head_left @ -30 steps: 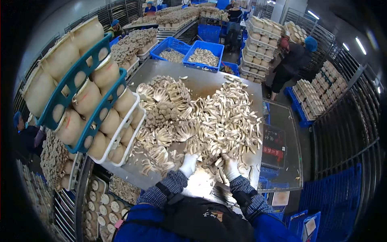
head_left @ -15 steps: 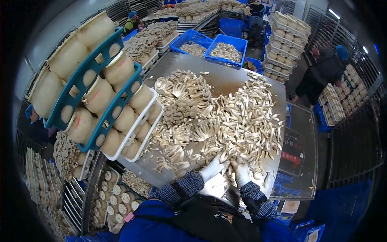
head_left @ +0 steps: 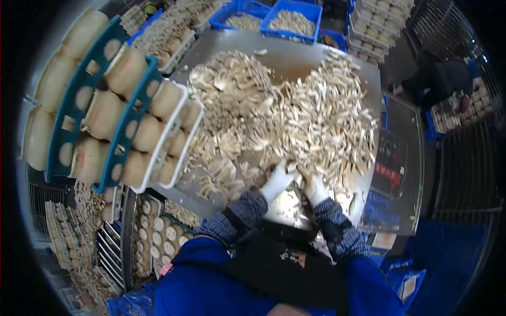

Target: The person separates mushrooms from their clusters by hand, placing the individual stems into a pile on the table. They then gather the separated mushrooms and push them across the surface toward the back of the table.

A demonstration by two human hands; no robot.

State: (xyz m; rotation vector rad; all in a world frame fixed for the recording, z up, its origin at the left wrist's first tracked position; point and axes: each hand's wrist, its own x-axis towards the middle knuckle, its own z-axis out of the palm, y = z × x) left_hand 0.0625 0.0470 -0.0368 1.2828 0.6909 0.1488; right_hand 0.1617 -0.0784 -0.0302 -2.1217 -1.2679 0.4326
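Note:
My left hand (head_left: 278, 182), in a white glove, is at the near edge of a large heap of mushrooms (head_left: 316, 116) on a metal table (head_left: 232, 47). Its fingers are curled against a few mushrooms. Close beside it on the right, my gloved right hand (head_left: 315, 189) has its fingers bent round mushrooms too. Motion blur and the gloves hide exactly which pieces lie in the fingers. Loose separated mushrooms make up the right of the heap, while whole mushroom clusters (head_left: 221, 100) lie on its left.
Stacked trays of cultivation bottles (head_left: 113, 113) rise at the table's left. Blue crates (head_left: 293, 21) of mushrooms stand past the far edge. A person in dark clothes (head_left: 448, 79) is at the right, by more bottle trays (head_left: 469, 108). A roller conveyor (head_left: 112, 250) runs at lower left.
The head view has tilted and shifted, so the table and crates appear higher. Both hands remain at the heap's near edge, with a slightly wider gap between them.

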